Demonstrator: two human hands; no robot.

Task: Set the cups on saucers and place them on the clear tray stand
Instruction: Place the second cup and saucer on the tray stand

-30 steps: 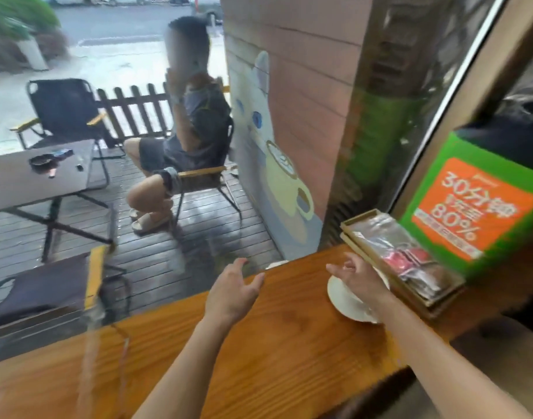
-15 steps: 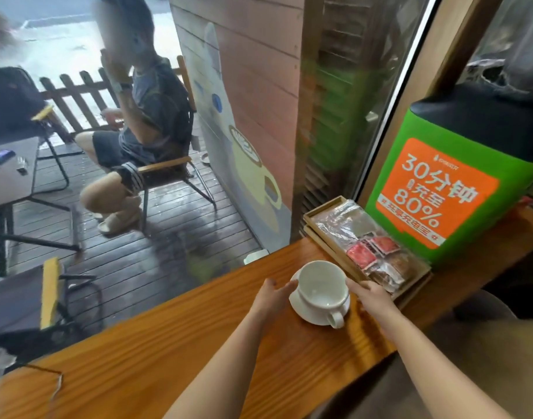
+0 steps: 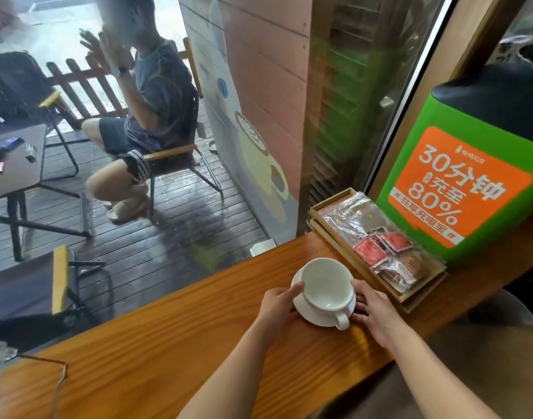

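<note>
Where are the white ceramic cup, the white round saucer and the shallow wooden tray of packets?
white ceramic cup [image 3: 325,285]: head view, inner wall of the bowl.
white round saucer [image 3: 315,317]: head view, bare near rim.
shallow wooden tray of packets [image 3: 328,204]: head view, far wooden edge.

One white cup [image 3: 325,286] and one white saucer [image 3: 315,316] are seen on the single wooden counter [image 3: 174,352], flanked by two bare hands, the left hand [image 3: 279,303] and the right hand [image 3: 372,311]. Two stacked wooden trays [image 3: 365,267] are counted beside them, with two red sachets [image 3: 380,246] made out among the wrapped packets, and one green-and-orange sign [image 3: 458,189] behind. Through the window, one seated person [image 3: 144,116], three folding chairs [image 3: 174,155] and one dark table [image 3: 14,173] are counted.
</note>
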